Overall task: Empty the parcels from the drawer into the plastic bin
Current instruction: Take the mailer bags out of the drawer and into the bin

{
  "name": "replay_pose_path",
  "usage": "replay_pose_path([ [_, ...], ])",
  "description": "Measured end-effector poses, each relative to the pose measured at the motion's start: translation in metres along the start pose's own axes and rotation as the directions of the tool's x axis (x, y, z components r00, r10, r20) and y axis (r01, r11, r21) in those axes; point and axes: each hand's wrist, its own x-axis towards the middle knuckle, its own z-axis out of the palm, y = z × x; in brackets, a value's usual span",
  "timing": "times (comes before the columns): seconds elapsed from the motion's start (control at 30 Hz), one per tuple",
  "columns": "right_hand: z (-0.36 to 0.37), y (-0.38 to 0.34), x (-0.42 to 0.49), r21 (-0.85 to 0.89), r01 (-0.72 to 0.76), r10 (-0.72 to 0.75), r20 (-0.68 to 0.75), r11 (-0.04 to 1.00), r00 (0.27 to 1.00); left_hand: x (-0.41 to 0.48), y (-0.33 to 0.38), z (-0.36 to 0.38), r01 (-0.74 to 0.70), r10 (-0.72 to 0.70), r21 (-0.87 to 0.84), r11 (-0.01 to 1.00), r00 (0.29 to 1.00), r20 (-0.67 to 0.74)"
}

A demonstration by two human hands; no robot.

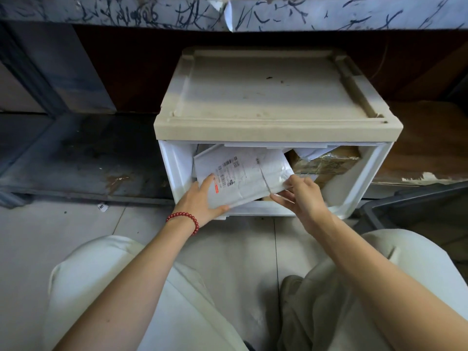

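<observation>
A white plastic drawer (364, 178) is pulled out of its beige cabinet (266, 97) on the floor in front of me. A white parcel (243, 173) with a printed label lies tilted at the drawer's front left. My left hand (202, 201) grips its lower left corner, thumb under the edge. My right hand (301, 193) pinches its lower right corner. A brown taped cardboard parcel (326, 163) lies behind it on the right, with another white parcel (314, 152) above that one. The dark plastic bin (415, 203) shows partly at the right edge.
The cabinet stands under a marbled counter (228, 13). A dark metal shelf base (83, 158) lies to the left, a worn brown board (430, 138) to the right. My knees in pale trousers fill the foreground over a tiled floor (38, 236). A paper scrap (102, 206) lies on the tiles.
</observation>
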Motion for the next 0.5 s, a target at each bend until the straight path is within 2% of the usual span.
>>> replay_pose_path([
  [0.13,-0.011,0.000,-0.010,0.053,-0.059,0.055,0.068,0.997,0.996,-0.005,0.006,0.007,0.049,-0.047,-0.305,0.951,0.999,0.013],
  [0.23,-0.018,-0.003,-0.014,0.023,-0.079,0.078,0.061,0.997,0.995,-0.006,0.005,0.008,0.118,-0.109,-0.452,0.884,0.993,0.047],
  [0.37,-0.030,-0.009,-0.014,-0.078,-0.086,0.091,0.059,0.993,0.994,-0.013,0.003,0.008,0.121,-0.134,-0.503,0.856,0.991,0.011],
  [0.5,-0.038,-0.011,-0.015,-0.167,-0.068,0.095,0.157,0.984,0.983,-0.027,0.003,0.001,0.076,-0.123,-0.442,0.894,0.989,-0.079],
])
